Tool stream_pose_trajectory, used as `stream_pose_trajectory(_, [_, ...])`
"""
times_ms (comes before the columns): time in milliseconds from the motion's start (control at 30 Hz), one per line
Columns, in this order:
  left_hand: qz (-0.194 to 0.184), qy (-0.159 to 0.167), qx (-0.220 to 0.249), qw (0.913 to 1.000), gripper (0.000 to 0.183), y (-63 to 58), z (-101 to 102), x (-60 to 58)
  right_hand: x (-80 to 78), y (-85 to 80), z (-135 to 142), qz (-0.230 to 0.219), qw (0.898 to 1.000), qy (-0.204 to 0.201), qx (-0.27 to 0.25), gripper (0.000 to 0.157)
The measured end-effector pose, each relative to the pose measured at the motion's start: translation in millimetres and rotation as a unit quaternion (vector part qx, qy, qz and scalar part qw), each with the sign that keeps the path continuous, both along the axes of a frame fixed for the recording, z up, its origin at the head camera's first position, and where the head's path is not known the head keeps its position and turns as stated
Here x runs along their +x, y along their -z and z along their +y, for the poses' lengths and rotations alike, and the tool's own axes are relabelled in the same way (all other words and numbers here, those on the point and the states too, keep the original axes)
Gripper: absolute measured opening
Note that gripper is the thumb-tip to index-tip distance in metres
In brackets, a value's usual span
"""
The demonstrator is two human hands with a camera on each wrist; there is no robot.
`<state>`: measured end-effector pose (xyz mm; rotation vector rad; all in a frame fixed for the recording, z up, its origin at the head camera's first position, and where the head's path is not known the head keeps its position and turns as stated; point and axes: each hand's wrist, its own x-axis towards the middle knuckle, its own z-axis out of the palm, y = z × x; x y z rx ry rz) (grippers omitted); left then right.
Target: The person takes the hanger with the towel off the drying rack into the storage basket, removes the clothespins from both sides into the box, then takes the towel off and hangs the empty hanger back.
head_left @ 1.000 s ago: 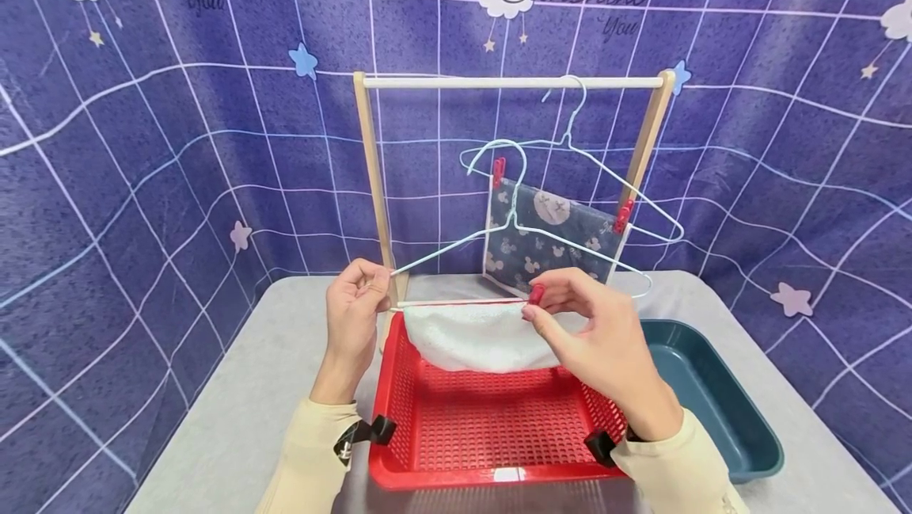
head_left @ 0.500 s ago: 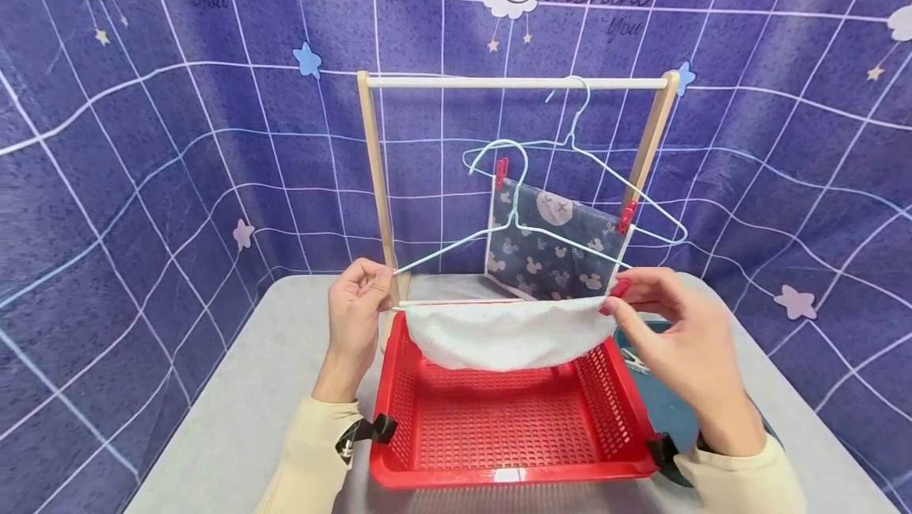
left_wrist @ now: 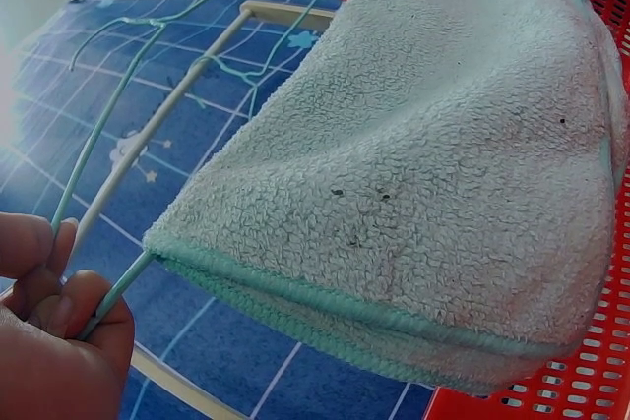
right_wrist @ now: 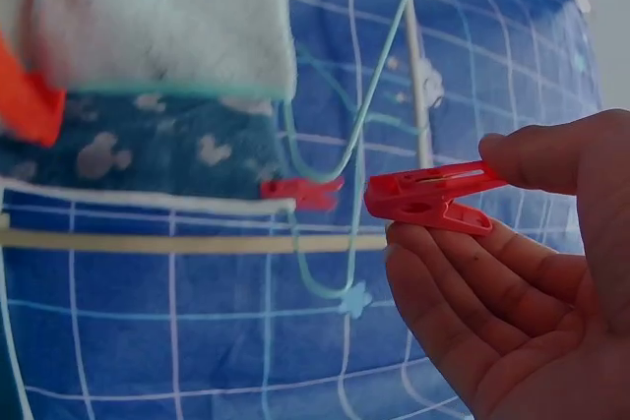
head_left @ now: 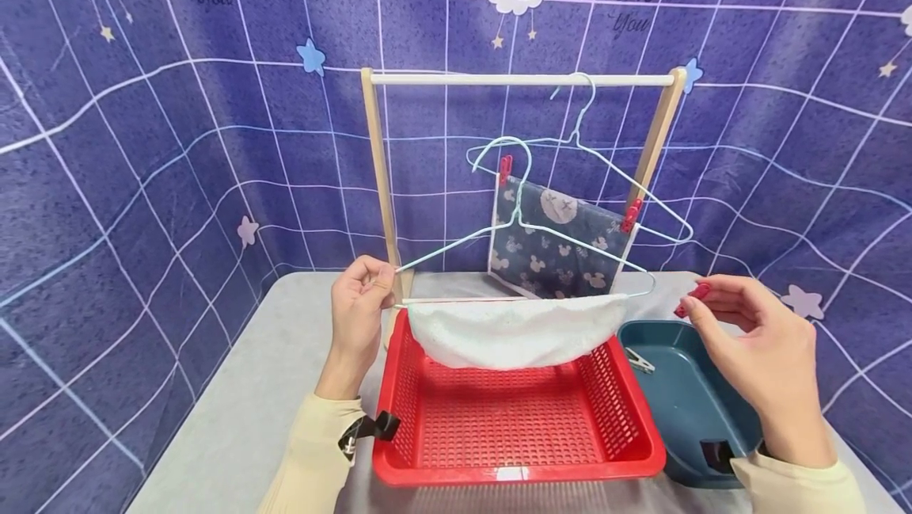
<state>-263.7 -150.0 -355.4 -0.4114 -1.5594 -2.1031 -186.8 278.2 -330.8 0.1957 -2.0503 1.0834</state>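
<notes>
My left hand (head_left: 362, 304) pinches the left end of a light-blue wire hanger (head_left: 516, 215). Over the hanger's bottom bar drapes a white fleecy cloth (head_left: 513, 332) with a teal stitched edge, plain in the left wrist view. The right hand (head_left: 762, 340) holds a red clothespin (right_wrist: 433, 194) between thumb and fingers, to the right of the hanger and apart from it. No clothespin shows on the white cloth. Behind, a second hanger (head_left: 598, 151) hangs on the rack's bar, with a dark patterned cloth (head_left: 556, 241) clipped to it by two red clothespins.
The red perforated basket (head_left: 516, 473) stands below the white cloth. To its right is a teal tub (head_left: 694, 387) with a pale clothespin (head_left: 639, 361) in it. A rack with a white bar (head_left: 499, 80) and wooden posts stands behind on the grey tabletop (head_left: 278, 371).
My right hand has moved right along the cloth's top edge and off past the hanger's right end, carrying the red clothespin. The left hand stays at the hanger's left end.
</notes>
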Motion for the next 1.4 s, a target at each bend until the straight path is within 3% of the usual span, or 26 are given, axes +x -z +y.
stream_pose_trajectory(300, [0.0,0.003,0.0,1.0,0.012,-0.2,0.7,1.1,-16.6,21.9,22.2,-0.048,0.997,0.06,0.007,0.027])
stream_pose_trajectory(567, [-0.004,-0.001,0.0,1.0,0.012,-0.6,0.9,1.1,-29.8,42.7,36.7,-0.106,0.986,0.101,0.086,0.029])
stream_pose_trajectory(900, [0.001,0.004,0.002,1.0,0.013,-1.1,1.5,1.6,-42.7,62.0,48.6,-0.164,0.974,0.093,0.124,0.036])
stream_pose_trajectory(1167, [0.003,0.006,-0.003,1.0,0.024,-0.6,1.0,1.9,-49.7,74.1,53.8,-0.202,0.963,0.098,0.15,0.038])
stream_pose_trajectory(1400, [0.002,0.004,-0.002,1.0,0.02,-1.0,0.5,2.0,-52.9,84.4,55.5,-0.214,0.958,0.083,0.172,0.032])
